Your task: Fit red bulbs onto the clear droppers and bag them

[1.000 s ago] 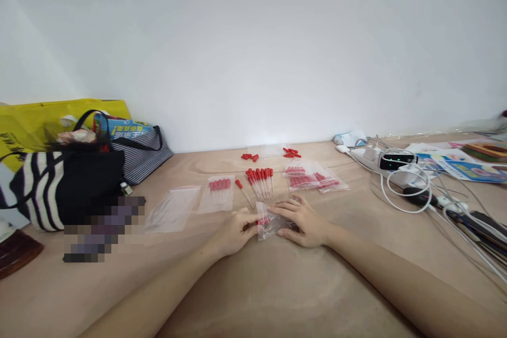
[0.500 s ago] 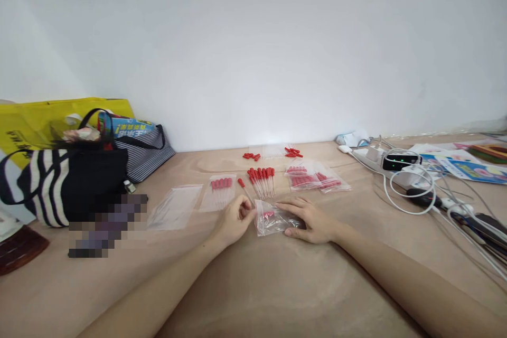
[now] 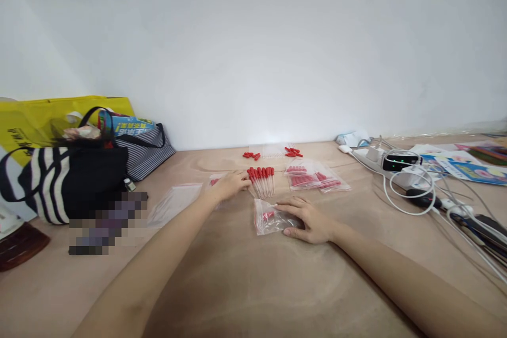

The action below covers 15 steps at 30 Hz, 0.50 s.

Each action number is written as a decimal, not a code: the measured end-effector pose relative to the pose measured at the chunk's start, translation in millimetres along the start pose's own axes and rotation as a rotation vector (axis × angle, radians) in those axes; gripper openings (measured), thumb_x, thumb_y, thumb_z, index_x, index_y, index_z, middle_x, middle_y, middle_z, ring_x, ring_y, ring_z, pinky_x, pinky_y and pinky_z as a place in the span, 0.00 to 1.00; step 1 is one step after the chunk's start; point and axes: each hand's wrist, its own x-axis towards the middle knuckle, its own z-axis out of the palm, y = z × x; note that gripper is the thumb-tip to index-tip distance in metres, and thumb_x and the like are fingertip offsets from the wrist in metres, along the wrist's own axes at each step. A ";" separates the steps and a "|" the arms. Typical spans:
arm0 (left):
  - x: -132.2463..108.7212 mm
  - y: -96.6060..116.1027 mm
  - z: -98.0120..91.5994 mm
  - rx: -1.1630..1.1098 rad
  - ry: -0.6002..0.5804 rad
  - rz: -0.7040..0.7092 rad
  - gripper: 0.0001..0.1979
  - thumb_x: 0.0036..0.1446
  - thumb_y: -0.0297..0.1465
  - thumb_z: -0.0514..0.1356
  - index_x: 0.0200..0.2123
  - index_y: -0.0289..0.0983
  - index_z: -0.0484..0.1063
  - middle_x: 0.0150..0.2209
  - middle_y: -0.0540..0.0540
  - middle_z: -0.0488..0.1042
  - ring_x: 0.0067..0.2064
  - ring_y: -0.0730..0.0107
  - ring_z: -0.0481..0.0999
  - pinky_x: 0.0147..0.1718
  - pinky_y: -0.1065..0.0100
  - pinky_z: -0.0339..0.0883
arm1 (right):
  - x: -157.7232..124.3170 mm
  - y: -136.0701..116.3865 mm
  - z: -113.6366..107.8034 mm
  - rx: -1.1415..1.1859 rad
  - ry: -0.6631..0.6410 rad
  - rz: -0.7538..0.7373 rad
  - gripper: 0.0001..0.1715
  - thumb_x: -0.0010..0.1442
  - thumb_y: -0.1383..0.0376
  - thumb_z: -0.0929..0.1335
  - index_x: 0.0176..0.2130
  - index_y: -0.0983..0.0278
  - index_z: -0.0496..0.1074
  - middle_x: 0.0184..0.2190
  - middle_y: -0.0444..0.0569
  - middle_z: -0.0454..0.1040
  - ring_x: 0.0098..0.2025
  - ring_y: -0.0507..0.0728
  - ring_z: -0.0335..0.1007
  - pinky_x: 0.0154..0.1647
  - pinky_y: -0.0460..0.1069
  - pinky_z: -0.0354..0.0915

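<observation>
My left hand (image 3: 234, 184) reaches forward to the left side of a row of red-capped droppers (image 3: 261, 179); its fingers are closed together around what seems to be one dropper's red cap, mostly hidden. My right hand (image 3: 311, 220) lies with fingers spread on the right part of a clear zip bag (image 3: 262, 224), which has a red piece inside. Partly behind my left hand is a filled bag (image 3: 214, 180). Flat clear bags (image 3: 176, 203) lie farther left. Filled bags with red caps (image 3: 304, 178) rest right of the row.
Loose red caps (image 3: 251, 156) and more red pieces (image 3: 293, 152) lie near the wall. A striped black bag (image 3: 79, 182) and a yellow bag (image 3: 24, 124) stand left. Right are a power strip (image 3: 366, 157), white cables and papers (image 3: 475, 169).
My left hand has moved forward from the clear bag's left edge to the dropper row, now covering much of the filled bag and the single dropper. My right hand has hardly moved.
</observation>
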 end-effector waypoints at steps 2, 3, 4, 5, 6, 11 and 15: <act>0.0 -0.5 -0.7 0.019 -0.013 0.042 0.06 0.53 0.22 0.55 0.30 0.37 0.70 0.35 0.47 0.70 0.41 0.67 0.67 0.42 0.67 0.59 | 0.1 -0.2 0.3 0.002 0.000 0.006 0.34 0.54 0.52 0.64 0.57 0.60 0.56 0.54 0.55 0.62 0.54 0.61 0.56 0.54 0.59 0.51; -1.7 -0.5 -1.9 0.027 -0.015 0.055 0.06 0.53 0.21 0.55 0.30 0.36 0.69 0.35 0.47 0.70 0.42 0.66 0.67 0.43 0.66 0.59 | 0.1 -0.3 0.4 0.005 0.001 0.006 0.34 0.54 0.52 0.64 0.57 0.61 0.56 0.53 0.55 0.62 0.54 0.61 0.56 0.54 0.59 0.51; -4.5 -0.5 -3.5 0.034 -0.015 0.061 0.06 0.54 0.21 0.55 0.30 0.36 0.69 0.35 0.46 0.71 0.42 0.66 0.67 0.43 0.66 0.58 | 0.2 -0.3 0.4 0.006 0.002 0.003 0.34 0.54 0.52 0.64 0.57 0.61 0.56 0.53 0.55 0.62 0.54 0.61 0.56 0.54 0.59 0.51; -8.6 -0.6 -5.4 0.040 -0.012 0.061 0.06 0.54 0.21 0.54 0.30 0.35 0.68 0.34 0.45 0.71 0.42 0.65 0.67 0.43 0.66 0.58 | 0.4 -0.3 0.4 0.008 0.004 -0.002 0.34 0.54 0.52 0.64 0.56 0.61 0.57 0.53 0.55 0.62 0.54 0.61 0.57 0.54 0.59 0.51; -13.9 -0.7 -7.5 0.045 -0.006 0.055 0.06 0.55 0.21 0.54 0.30 0.35 0.68 0.33 0.45 0.71 0.41 0.65 0.68 0.43 0.65 0.59 | 0.4 -0.3 0.4 0.010 0.006 -0.005 0.33 0.54 0.52 0.64 0.56 0.61 0.57 0.53 0.55 0.62 0.54 0.61 0.57 0.54 0.59 0.51; -55.2 4.1 -18.7 0.043 0.081 -0.053 0.07 0.59 0.24 0.48 0.31 0.35 0.64 0.32 0.44 0.70 0.36 0.64 0.69 0.37 0.65 0.61 | 0.5 -0.4 -0.2 0.011 0.011 -0.015 0.34 0.54 0.52 0.64 0.56 0.61 0.57 0.53 0.55 0.62 0.54 0.61 0.57 0.53 0.59 0.51; -88.4 27.5 -25.9 -0.057 0.231 -0.184 0.09 0.62 0.27 0.42 0.35 0.36 0.60 0.30 0.47 0.68 0.31 0.69 0.68 0.31 0.70 0.63 | 0.5 -1.3 -1.0 0.005 0.009 -0.013 0.34 0.54 0.52 0.64 0.56 0.61 0.57 0.53 0.55 0.62 0.54 0.61 0.57 0.53 0.58 0.51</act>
